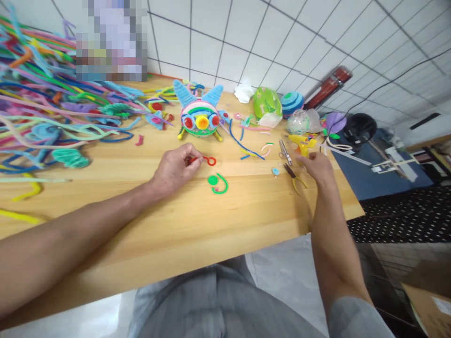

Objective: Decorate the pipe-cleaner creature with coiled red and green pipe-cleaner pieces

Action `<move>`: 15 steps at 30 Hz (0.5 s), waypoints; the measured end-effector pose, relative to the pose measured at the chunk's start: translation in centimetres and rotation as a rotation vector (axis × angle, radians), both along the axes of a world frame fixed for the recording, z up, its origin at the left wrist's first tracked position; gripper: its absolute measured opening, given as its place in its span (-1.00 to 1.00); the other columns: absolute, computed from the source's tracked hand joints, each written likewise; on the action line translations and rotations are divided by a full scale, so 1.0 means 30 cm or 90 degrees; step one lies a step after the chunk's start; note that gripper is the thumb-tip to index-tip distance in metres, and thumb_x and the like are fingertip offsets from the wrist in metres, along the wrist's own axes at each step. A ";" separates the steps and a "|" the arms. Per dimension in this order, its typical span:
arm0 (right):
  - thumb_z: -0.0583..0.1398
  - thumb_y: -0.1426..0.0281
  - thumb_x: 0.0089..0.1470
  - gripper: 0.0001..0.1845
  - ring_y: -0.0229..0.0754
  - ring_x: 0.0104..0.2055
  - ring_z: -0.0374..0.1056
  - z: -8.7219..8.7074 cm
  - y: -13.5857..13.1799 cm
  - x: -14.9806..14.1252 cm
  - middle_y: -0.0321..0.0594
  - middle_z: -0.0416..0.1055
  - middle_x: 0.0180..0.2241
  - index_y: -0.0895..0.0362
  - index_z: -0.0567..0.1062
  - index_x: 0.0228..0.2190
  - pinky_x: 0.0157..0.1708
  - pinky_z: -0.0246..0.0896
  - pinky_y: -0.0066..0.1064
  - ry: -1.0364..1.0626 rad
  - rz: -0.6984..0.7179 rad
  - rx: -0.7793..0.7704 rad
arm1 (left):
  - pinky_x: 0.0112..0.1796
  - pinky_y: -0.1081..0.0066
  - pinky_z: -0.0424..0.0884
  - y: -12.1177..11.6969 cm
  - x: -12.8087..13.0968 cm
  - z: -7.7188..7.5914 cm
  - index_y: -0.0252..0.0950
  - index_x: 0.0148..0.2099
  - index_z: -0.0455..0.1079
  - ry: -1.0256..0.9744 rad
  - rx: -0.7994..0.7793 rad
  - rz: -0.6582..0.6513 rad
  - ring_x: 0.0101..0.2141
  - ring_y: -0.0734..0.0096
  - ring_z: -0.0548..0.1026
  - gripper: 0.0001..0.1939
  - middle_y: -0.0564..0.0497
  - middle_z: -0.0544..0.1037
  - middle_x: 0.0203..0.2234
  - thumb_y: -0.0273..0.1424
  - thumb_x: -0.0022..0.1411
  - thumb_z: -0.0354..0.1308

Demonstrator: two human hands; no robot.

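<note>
White tiles point(211, 42) back a wooden desk point(246, 211). Left grip point(174, 171) pinches a red loop point(214, 162), which juts from the fingertips toward three o'clock, long axis nine to three, ring end at three. Right grip point(320, 166) is beside a yellow glue gun point(298, 140); whether it holds anything, I cannot tell. At four o'clock, a carton point(421, 305) carries a label too blurred to read.

Loop point(214, 162) red; glue gun point(303, 142) yellow; far ball point(292, 103) apparently blue-striped.

Downward head view, seemingly tilted.
</note>
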State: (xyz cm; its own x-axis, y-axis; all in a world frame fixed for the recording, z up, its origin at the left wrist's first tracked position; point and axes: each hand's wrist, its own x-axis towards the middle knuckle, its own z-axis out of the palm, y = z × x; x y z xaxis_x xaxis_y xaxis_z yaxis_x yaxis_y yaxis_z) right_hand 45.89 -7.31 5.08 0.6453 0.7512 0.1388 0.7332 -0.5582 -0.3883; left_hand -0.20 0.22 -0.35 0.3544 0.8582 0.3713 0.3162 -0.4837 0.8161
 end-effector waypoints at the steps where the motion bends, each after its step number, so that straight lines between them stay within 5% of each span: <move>1: 0.44 0.19 -0.07 -0.71 0.09 -0.24 0.44 0.019 -0.026 -0.028 0.02 0.56 -0.37 0.08 0.50 -0.47 -0.10 0.33 -0.01 -0.073 -0.034 -0.021 | -0.46 0.42 0.32 0.000 0.001 -0.002 -0.22 -0.32 0.50 -0.007 0.001 -0.004 -0.52 0.43 0.44 -0.89 0.07 0.59 -0.51 -0.32 0.26 0.23; 4: 0.35 0.18 0.08 -0.75 0.15 -0.18 0.51 0.068 -0.079 -0.169 0.04 0.62 -0.26 0.10 0.61 -0.30 -0.05 0.36 0.09 -0.127 0.052 0.005 | -0.44 0.42 0.32 -0.001 0.004 -0.004 -0.25 -0.30 0.50 -0.031 0.005 -0.019 -0.50 0.44 0.44 -0.88 0.07 0.59 -0.49 -0.34 0.27 0.21; 9: 0.28 0.17 0.21 -0.77 -0.09 -0.29 0.51 0.096 -0.032 -0.522 -0.17 0.66 -0.25 0.03 0.66 -0.24 -0.26 0.42 -0.24 0.060 0.464 0.116 | -0.44 0.44 0.31 -0.013 0.004 0.009 -0.27 -0.28 0.51 -0.045 0.022 -0.032 -0.50 0.47 0.41 -0.87 0.06 0.59 -0.46 -0.36 0.30 0.19; 15: 0.27 0.27 0.22 -0.85 -0.15 -0.28 0.50 0.058 0.083 -0.792 -0.21 0.65 -0.28 0.07 0.61 -0.28 -0.22 0.37 -0.33 0.112 0.601 0.052 | -0.40 0.45 0.34 -0.022 0.005 0.014 -0.29 -0.26 0.51 -0.040 0.079 -0.049 -0.46 0.46 0.45 -0.86 0.03 0.60 -0.44 -0.38 0.33 0.16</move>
